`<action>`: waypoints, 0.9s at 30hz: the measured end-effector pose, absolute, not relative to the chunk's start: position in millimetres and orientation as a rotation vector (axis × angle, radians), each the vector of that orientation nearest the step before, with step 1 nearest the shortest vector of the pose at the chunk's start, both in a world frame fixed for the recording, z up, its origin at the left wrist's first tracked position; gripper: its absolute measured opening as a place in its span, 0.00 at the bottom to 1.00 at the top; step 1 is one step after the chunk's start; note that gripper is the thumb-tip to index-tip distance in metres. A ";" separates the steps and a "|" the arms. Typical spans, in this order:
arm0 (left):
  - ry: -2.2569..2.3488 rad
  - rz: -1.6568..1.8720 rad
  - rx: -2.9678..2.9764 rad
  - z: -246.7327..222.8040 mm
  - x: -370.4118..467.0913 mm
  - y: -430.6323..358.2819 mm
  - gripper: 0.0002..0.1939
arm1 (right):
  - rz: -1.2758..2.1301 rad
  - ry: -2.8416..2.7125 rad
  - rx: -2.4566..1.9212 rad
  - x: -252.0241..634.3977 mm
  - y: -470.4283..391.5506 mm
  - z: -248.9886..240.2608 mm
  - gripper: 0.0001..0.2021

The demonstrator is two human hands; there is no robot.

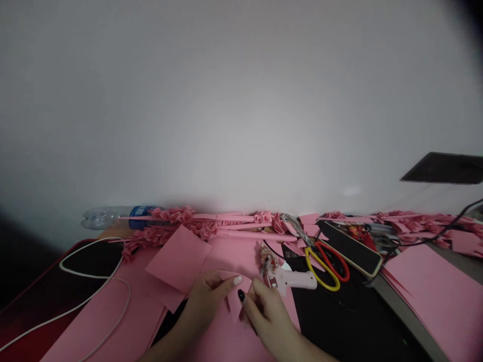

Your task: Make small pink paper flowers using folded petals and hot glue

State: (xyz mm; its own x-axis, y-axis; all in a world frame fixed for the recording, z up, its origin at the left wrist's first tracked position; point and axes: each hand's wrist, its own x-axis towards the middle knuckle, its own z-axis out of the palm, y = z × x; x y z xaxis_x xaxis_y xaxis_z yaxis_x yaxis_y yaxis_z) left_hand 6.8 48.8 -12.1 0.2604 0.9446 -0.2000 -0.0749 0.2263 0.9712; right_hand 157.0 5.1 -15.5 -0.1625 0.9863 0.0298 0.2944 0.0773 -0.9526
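The left hand (pixel 206 297) and right hand (pixel 268 311) are near each other, thumbs and fingers pinched on a small folded pink paper (pixel 234 302) between them, above a large pink sheet (pixel 226 344); its exact folds are hard to make out. A white glue gun (pixel 301 279) lies just beyond the right hand, near yellow-and-red scissors (pixel 309 241) on the black worktop (pixel 332 322)

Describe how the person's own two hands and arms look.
The left hand is ungloved, with a white or very pale thumbnail. The right hand is ungloved too, its thumbnail dark, almost black. Both forearms show bare up to the picture's lower edge, without sleeve, watch or bracelet in sight.
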 end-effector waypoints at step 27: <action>1.218 0.999 0.940 -10.0 3.0 56.5 0.18 | 1.074 -1.795 -1.306 159.4 6.6 -15.6 0.13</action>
State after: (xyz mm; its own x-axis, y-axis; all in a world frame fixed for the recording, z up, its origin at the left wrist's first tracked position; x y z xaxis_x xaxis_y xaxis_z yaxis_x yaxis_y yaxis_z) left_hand 3.0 56.5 -10.0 0.0702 0.9546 -0.2895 -0.0970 0.2954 0.9504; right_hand 159.4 6.6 -15.6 -0.2809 0.9587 0.0447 0.4137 0.1630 -0.8957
